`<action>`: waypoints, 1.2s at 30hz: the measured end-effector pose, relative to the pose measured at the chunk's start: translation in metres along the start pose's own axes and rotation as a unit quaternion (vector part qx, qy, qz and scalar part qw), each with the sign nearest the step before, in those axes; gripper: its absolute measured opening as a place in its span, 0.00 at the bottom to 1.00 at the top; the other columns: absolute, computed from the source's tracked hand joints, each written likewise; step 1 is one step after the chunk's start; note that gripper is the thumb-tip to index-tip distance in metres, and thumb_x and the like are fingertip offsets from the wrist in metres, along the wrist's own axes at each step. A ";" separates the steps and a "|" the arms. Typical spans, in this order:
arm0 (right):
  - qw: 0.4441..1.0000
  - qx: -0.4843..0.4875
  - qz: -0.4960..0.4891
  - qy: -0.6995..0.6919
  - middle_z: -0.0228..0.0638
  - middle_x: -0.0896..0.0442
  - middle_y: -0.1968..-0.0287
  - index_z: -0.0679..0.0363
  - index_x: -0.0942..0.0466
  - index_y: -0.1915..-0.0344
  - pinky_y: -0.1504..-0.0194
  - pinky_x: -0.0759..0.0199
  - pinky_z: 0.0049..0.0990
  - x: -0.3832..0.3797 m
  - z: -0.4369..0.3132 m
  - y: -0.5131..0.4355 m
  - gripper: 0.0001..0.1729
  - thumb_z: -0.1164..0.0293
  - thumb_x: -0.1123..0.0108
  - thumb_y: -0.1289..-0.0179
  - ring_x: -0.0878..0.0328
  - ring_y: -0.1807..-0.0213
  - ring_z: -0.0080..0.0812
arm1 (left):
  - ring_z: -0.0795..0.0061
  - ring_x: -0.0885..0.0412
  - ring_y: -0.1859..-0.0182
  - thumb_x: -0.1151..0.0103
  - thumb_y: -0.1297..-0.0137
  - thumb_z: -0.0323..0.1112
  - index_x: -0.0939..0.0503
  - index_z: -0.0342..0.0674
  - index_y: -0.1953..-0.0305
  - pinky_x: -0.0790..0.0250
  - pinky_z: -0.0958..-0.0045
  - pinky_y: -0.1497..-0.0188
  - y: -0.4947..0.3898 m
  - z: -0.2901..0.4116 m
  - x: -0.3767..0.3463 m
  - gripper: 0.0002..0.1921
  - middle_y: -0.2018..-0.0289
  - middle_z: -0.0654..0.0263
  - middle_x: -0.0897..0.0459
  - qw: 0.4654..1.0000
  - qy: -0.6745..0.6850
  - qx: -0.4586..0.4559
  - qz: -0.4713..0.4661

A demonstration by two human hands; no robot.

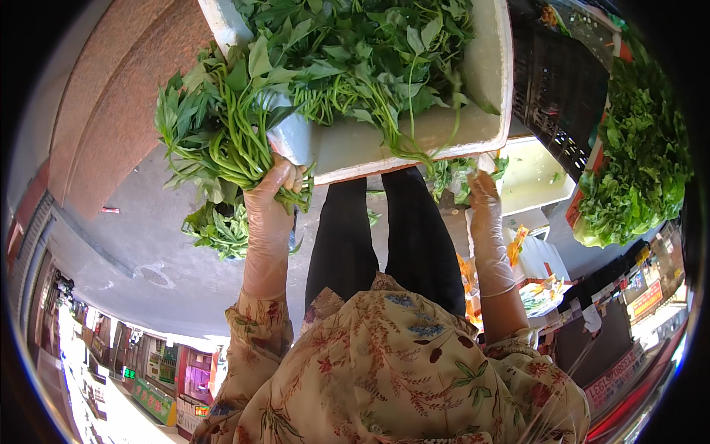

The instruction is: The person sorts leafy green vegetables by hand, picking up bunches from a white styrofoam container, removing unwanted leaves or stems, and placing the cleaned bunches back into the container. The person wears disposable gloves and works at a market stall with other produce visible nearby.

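My left hand (277,180), in a clear glove, is closed around the stems of a bunch of leafy greens (233,133) that look like sweet potato leaves. The bunch hangs over the left corner of a white foam box (488,72). Inside the box lies a pile of the same greens (355,61), a few stems drooping over its near wall. My right hand (485,191), also gloved, is just below the box's near right corner, slightly blurred. Its fingertips are by a white piece and some leaves (457,177); whether it grips anything is unclear.
To the right stand a black plastic crate (560,83), a pale foam box (535,172) and a heap of lettuce (632,161). More greens (222,227) sit low beyond my left forearm. A stone slab (116,105) rises at the left above grey pavement (188,277).
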State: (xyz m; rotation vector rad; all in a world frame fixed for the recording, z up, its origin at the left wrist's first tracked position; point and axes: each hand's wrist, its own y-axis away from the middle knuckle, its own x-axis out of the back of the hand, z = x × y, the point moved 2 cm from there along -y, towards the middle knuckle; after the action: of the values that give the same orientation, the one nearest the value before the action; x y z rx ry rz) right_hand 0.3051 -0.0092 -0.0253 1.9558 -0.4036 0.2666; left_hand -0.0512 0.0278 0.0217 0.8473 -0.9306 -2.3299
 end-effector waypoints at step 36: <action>0.965 -0.121 -0.220 -0.080 0.33 0.21 0.75 0.66 0.26 0.62 0.77 0.37 0.15 -0.145 0.006 0.051 0.10 0.70 0.40 0.40 0.28 0.79 0.18 | 0.74 0.22 0.65 0.39 0.50 0.22 0.23 0.34 0.60 0.31 0.77 0.60 0.032 -0.077 -0.008 0.13 0.67 0.62 0.18 0.976 -0.084 0.182 0.087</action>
State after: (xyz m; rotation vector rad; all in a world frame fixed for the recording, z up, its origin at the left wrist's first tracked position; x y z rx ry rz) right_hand 0.1514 -0.0109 -0.0381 1.7748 -0.0907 -0.2192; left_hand 0.0144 -0.0207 0.0035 0.6787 -1.4749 -2.1353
